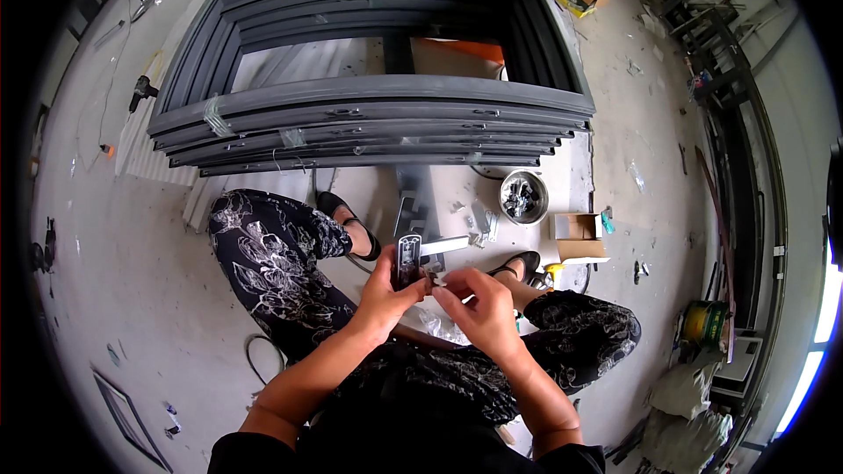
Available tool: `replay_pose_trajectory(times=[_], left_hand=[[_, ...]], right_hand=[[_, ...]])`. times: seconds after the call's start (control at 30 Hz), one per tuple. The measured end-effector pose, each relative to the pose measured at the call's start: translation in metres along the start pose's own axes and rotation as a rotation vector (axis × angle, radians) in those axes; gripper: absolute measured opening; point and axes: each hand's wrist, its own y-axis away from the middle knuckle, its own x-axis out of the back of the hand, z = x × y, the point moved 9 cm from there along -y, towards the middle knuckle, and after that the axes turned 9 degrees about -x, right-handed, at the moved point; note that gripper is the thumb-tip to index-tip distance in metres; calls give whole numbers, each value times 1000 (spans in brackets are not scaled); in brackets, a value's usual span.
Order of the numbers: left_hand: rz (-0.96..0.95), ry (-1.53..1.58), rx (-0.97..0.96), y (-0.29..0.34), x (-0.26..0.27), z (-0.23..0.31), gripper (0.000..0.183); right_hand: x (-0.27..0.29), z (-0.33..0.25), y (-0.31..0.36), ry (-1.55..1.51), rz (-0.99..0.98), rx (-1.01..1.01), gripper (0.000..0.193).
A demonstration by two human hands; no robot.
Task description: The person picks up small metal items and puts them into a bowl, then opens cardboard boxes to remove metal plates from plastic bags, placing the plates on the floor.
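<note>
My left hand (pixel 383 303) grips a dark oblong window handle (pixel 408 250), its underside facing up in front of my lap. A pale flat lever (pixel 446 246) sticks out from it to the right. Beside the handle's lower end, my right hand (pixel 485 307) has thumb and forefinger pinched together. A small piece seems to be between those fingertips, too small to name. Just beyond my hands, several small metal parts (pixel 481 224) lie on the floor. Crumpled clear plastic (pixel 442 326) rests between my legs, below my hands.
A stack of dark grey window frames (pixel 369 89) stands ahead. To its lower right are a metal bowl (pixel 503 204) of small fittings and an open cardboard box (pixel 584 251). A power drill (pixel 142 93) lies at left. Metal profiles (pixel 746 123) line the right wall.
</note>
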Motion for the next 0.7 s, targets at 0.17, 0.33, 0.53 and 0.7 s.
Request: replay_pose_trajectory(times=[0.17, 0.33, 0.53, 0.7], left_hand=[[-92, -3, -42, 18, -20, 11, 51], [-170, 110, 56, 30, -33, 15, 58], [-203, 150, 89, 38, -38, 12, 70], [-238, 209, 98, 40, -47, 16, 67]], right_hand=[[7, -21, 17, 250, 174, 153, 12], [12, -59, 36, 250, 339, 403, 13], [4, -57, 48, 374, 426, 460, 14], [7, -58, 53, 368, 434, 453, 15]])
